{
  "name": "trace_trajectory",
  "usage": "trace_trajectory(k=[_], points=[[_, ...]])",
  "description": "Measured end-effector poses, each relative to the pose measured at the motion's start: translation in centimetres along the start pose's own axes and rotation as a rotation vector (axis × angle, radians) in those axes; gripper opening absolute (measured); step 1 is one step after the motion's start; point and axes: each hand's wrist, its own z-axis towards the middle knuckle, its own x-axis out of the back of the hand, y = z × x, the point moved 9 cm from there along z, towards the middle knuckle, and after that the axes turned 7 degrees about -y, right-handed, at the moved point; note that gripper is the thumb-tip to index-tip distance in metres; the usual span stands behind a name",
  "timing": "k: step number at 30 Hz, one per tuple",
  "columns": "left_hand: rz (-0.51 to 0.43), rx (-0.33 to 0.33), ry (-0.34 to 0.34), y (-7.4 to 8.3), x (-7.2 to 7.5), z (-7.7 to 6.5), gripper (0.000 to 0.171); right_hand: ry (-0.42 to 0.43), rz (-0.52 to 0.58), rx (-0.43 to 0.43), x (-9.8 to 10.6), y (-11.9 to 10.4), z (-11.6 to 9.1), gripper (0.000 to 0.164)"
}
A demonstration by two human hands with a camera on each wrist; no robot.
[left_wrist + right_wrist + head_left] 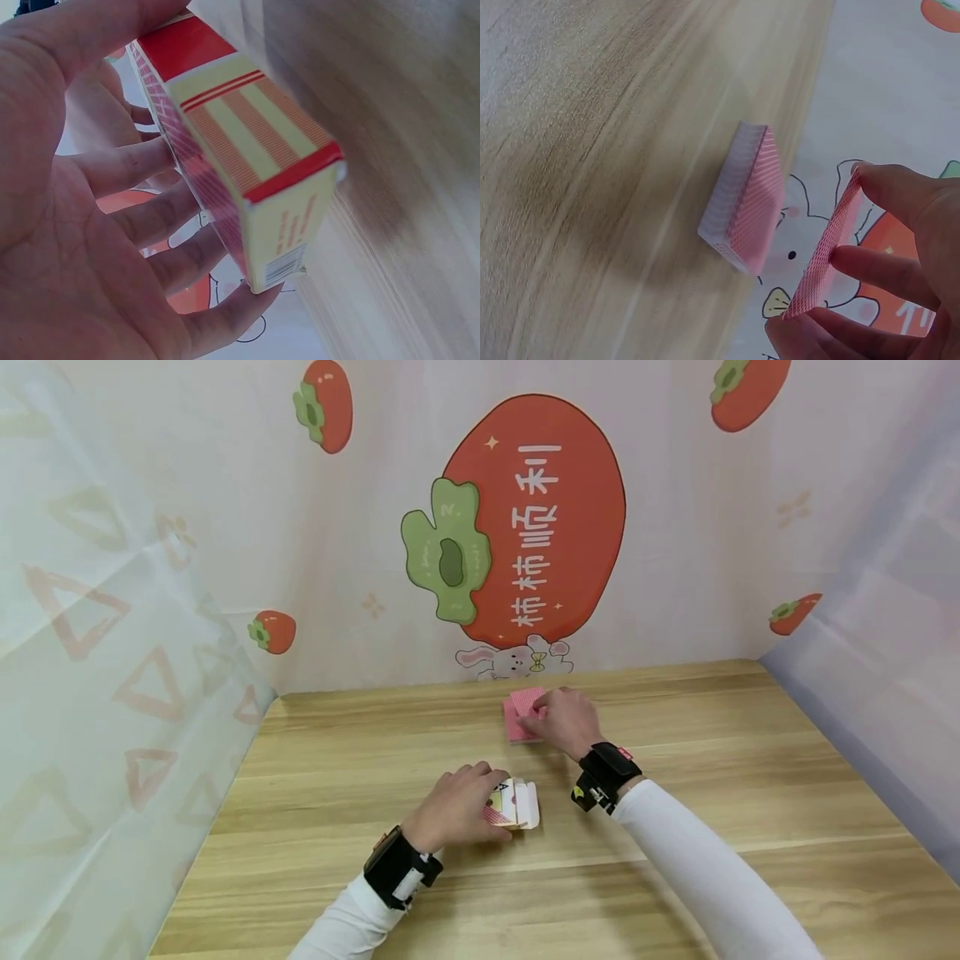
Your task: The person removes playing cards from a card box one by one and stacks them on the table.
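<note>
My left hand (457, 810) grips a playing card box (517, 803) between thumb and fingers, low over the table. The box's open flap points right. In the left wrist view, the box's (255, 142) red-and-cream side and its barcoded end show. Farther back, my right hand (567, 722) pinches a thin red-backed playing card (826, 251) by its edges; whether it is one card or a few I cannot tell. Just below that card, a squared deck of red-backed cards (754, 202) lies on the table, apart from the fingers in the right wrist view.
The wooden table (337, 760) meets a white cloth backdrop (360, 527) printed with persimmons, close behind the deck. More printed cloth hangs at the left (112, 693) and right (885, 652) sides. Each wrist wears a black strapped camera.
</note>
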Motion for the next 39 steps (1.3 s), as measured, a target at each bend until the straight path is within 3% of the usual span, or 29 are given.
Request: trace_trajectory(k=[14, 24, 39], points=[[0.009, -0.007, -0.007, 0.1, -0.1, 0.0, 0.075, -0.063, -0.042, -0.143, -2.6, 0.0, 1.7, 0.036], [0.009, 0.002, -0.017, 0.0, -0.1, 0.0, 0.076, -0.030, -0.110, -0.116, -3.6, -0.2, 2.4, 0.050], [0.015, 0.002, -0.010, -0.4, -0.3, 0.0, 0.076, -0.034, -0.176, -0.135, -4.3, -0.9, 2.9, 0.041]])
